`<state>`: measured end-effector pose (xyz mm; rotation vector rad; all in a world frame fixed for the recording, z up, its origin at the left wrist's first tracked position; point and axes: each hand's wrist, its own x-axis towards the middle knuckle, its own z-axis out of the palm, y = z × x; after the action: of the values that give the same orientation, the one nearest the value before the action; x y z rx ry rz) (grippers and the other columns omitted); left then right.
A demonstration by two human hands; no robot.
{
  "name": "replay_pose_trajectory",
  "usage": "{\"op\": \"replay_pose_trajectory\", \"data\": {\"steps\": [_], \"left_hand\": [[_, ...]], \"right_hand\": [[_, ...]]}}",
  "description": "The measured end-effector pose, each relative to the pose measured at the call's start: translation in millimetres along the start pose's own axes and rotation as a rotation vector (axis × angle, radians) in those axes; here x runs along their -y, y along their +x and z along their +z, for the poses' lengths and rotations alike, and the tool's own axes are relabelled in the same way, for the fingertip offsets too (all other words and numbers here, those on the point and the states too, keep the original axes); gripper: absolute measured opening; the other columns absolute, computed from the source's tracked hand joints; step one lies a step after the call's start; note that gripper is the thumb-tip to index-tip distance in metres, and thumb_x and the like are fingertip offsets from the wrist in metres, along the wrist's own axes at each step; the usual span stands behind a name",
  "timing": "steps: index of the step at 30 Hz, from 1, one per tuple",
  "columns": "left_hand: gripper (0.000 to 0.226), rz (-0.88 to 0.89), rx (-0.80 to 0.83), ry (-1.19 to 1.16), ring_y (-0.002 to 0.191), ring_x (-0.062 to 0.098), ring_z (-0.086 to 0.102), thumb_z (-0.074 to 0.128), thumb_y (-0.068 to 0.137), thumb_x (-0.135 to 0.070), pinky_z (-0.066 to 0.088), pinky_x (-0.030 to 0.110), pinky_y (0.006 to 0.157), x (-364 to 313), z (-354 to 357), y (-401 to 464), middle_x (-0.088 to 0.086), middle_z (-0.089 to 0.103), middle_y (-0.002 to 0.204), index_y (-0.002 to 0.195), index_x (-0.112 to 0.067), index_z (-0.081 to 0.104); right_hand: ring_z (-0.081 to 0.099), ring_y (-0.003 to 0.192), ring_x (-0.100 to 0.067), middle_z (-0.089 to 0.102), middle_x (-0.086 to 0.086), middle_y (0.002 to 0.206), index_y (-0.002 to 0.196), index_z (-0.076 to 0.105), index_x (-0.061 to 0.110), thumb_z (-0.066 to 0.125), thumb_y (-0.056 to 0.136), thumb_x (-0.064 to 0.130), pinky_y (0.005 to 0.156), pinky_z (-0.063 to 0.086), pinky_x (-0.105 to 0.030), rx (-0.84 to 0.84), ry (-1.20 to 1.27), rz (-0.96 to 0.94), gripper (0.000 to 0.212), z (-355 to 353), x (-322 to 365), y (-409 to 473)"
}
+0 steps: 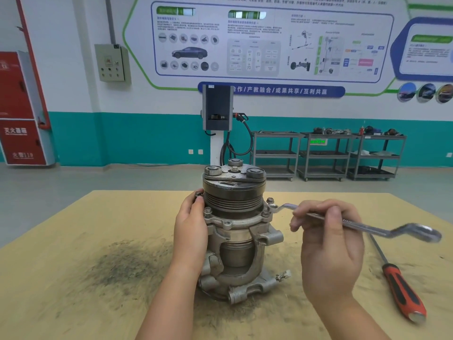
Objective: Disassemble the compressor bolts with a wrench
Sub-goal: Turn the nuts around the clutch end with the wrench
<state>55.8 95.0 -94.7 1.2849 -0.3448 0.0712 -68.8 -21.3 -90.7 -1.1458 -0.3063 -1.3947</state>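
A grey metal compressor (235, 231) stands upright on the tan table (85, 278), its pulley on top. Several bolts ring its flange, one at the front left (207, 210) and one at the right (270, 200). My left hand (192, 224) holds the compressor's left side, with its fingertips at a bolt near the pulley. My right hand (328, 244) grips the shaft of a silver offset ring wrench (362, 225). The wrench's far ring end sits at the right flange bolt.
A screwdriver with a red and black handle (402, 290) lies on the table to the right of my right hand. A dark grease smear (122, 263) marks the table at the left. Grey shelf carts (326, 155) and a wall charger (217, 109) stand far behind.
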Motion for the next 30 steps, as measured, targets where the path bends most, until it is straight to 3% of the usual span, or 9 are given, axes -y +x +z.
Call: {"op": "replay_pose_trajectory", "data": {"steps": [3,8,13,15,18,21,24,27,30], "left_hand": [[0.030,0.018,0.006,-0.004,0.072,-0.030,0.052,0.039,0.105,-0.025,0.038,-0.004,0.052,1.0,-0.1,0.5,-0.043,0.061,0.074,0.091,-0.044,0.057],[0.030,0.030,0.012,-0.010,0.071,-0.031,0.051,0.039,0.105,-0.022,0.037,-0.004,0.051,0.3,-0.4,0.0,-0.045,0.060,0.072,0.090,-0.042,0.057],[0.030,0.029,0.016,-0.011,0.070,-0.032,0.050,0.039,0.106,-0.022,0.036,-0.005,0.050,-0.8,-0.2,-1.0,-0.048,0.057,0.069,0.090,-0.042,0.055],[0.030,0.029,0.016,-0.006,0.070,-0.032,0.051,0.039,0.106,-0.023,0.036,-0.005,0.051,-0.6,-0.1,-0.8,-0.047,0.058,0.070,0.090,-0.043,0.056],[0.031,0.035,0.003,0.011,0.071,-0.031,0.051,0.039,0.106,-0.024,0.039,-0.003,0.053,0.3,-0.6,-0.5,-0.044,0.060,0.072,0.089,-0.044,0.056],[0.031,0.024,-0.004,0.014,0.081,-0.022,0.057,0.039,0.105,-0.026,0.043,0.006,0.063,1.6,-0.5,0.3,-0.037,0.064,0.081,0.090,-0.044,0.059],[0.031,0.026,-0.009,0.009,0.075,-0.025,0.056,0.039,0.106,-0.025,0.042,0.001,0.055,0.8,-0.2,-0.1,-0.042,0.062,0.075,0.090,-0.044,0.058],[0.031,0.033,-0.006,-0.004,0.072,-0.029,0.053,0.039,0.105,-0.023,0.039,-0.003,0.053,0.2,-0.1,-0.3,-0.045,0.060,0.072,0.090,-0.042,0.058],[0.031,0.041,0.000,-0.008,0.071,-0.031,0.051,0.039,0.105,-0.022,0.037,-0.005,0.053,-0.1,0.0,-0.6,-0.047,0.059,0.071,0.089,-0.041,0.058]], "right_hand": [[0.053,0.057,-0.024,0.063,-0.009,0.071,0.078,0.060,0.017,0.036,0.096,0.013,0.057,0.047,-0.026,-0.060,0.113,0.139,0.031,-4.4,-1.1,6.1],[0.053,0.055,-0.024,0.061,-0.012,0.068,0.075,0.059,0.011,0.035,0.096,0.007,0.056,0.048,-0.026,-0.012,0.211,0.311,0.032,-7.9,-3.6,14.0],[0.050,0.050,-0.022,0.058,-0.011,0.065,0.072,0.056,0.011,0.031,0.097,0.003,0.049,0.045,-0.025,-0.061,0.271,0.536,0.037,-13.1,-3.2,29.9],[0.051,0.049,-0.022,0.058,-0.010,0.064,0.076,0.053,0.010,0.031,0.097,0.003,0.050,0.045,-0.025,-0.082,0.228,0.480,0.032,-11.5,-3.7,24.7],[0.053,0.055,-0.023,0.063,-0.008,0.070,0.081,0.056,0.015,0.036,0.094,0.009,0.055,0.048,-0.026,-0.061,0.024,0.190,0.025,-2.0,-5.3,2.6],[0.059,0.073,-0.015,0.063,0.007,0.087,0.088,0.058,0.026,0.040,0.098,0.021,0.067,0.050,-0.023,0.150,-0.287,-0.101,0.021,10.3,-8.1,-19.9],[0.060,0.092,-0.007,0.059,0.013,0.097,0.095,0.055,0.023,0.039,0.103,0.035,0.078,0.049,-0.020,0.324,-0.501,-0.246,0.021,13.8,-9.2,-28.2],[0.061,0.086,-0.011,0.061,0.006,0.097,0.099,0.056,0.026,0.040,0.102,0.030,0.075,0.051,-0.024,0.303,-0.405,-0.243,0.016,11.6,-4.7,-18.7],[0.058,0.068,-0.025,0.065,-0.007,0.084,0.087,0.061,0.031,0.041,0.095,0.018,0.068,0.050,-0.031,0.096,-0.117,-0.066,0.024,6.0,3.3,-4.8]]}}
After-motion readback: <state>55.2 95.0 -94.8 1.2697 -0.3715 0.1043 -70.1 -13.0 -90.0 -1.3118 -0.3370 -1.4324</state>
